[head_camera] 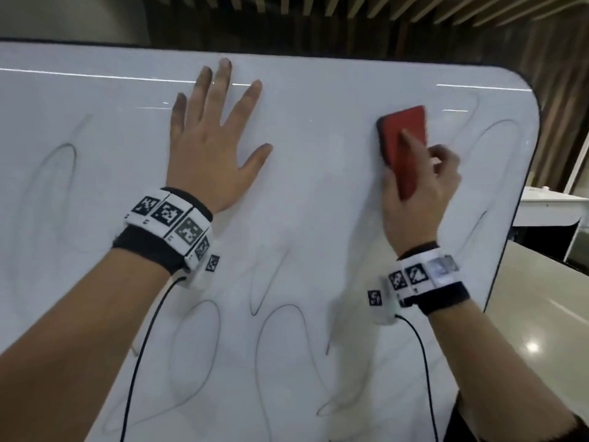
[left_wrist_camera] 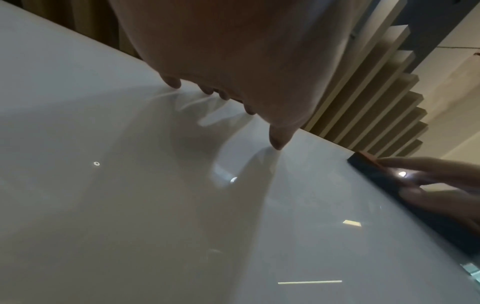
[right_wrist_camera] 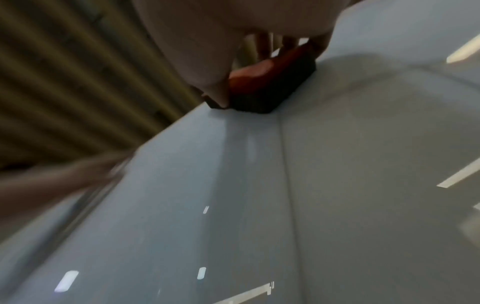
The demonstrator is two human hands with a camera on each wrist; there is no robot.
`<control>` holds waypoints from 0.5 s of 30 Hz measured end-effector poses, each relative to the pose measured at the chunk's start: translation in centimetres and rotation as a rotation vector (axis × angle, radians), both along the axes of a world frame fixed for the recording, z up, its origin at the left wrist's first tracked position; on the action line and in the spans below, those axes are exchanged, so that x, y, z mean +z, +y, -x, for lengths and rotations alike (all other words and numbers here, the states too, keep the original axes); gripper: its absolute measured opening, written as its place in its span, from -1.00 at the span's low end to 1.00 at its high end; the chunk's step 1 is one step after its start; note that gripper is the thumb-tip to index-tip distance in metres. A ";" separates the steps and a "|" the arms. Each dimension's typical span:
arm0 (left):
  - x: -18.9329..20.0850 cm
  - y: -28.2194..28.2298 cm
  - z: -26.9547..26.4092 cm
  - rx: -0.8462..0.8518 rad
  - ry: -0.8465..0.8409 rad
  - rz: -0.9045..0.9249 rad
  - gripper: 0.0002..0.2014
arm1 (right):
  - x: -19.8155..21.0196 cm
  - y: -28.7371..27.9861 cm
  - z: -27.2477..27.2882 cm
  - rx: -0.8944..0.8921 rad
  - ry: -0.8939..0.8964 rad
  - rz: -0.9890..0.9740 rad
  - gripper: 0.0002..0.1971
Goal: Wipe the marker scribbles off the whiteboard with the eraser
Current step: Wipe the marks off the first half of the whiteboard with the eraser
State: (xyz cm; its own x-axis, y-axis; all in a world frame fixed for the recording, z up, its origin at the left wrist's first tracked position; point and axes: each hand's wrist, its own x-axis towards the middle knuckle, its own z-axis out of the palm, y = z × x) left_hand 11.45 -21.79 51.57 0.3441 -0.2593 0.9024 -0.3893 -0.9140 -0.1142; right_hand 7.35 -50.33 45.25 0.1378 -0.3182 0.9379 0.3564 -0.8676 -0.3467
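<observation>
Slatted ceiling [head_camera: 414, 8], perhaps wooden.

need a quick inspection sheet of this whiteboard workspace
surface: whiteboard, glossy, centre wiped.
job's things: red eraser flat on board, upper right; scribbles remain left, bottom and right.
clutter: nothing seen.
hands: left hand flat on board, fingers spread; right hand grips eraser.
cables: black cable from left wristband, another from right.
surroundings: slatted ceiling; white table at right.
</observation>
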 end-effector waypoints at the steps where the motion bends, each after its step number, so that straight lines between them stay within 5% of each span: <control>1: 0.1 0.1 0.0 0.005 0.005 -0.005 -0.28 | -2.3 1.9 0.1 0.027 0.055 0.159 -0.53; 5: 0.1 0.1 0.1 0.010 0.014 -0.004 -0.27 | -8.4 4.4 0.4 0.015 0.175 0.786 -0.62; 7: 0.0 0.1 0.2 0.015 0.002 -0.008 -0.27 | -5.7 2.3 0.3 0.008 0.103 0.692 -0.62; 12: -0.3 -0.1 0.2 0.008 0.004 0.009 -0.27 | 2.2 -5.0 0.4 -0.108 -0.021 -0.073 -0.46; 13: -0.4 -0.3 0.2 0.007 0.005 0.019 -0.27 | 2.2 -4.6 0.5 -0.113 -0.024 -0.133 -0.45; 15: -0.5 -0.6 0.1 0.003 0.010 0.039 -0.28 | -0.9 -1.9 0.2 -0.104 -0.007 0.063 -0.47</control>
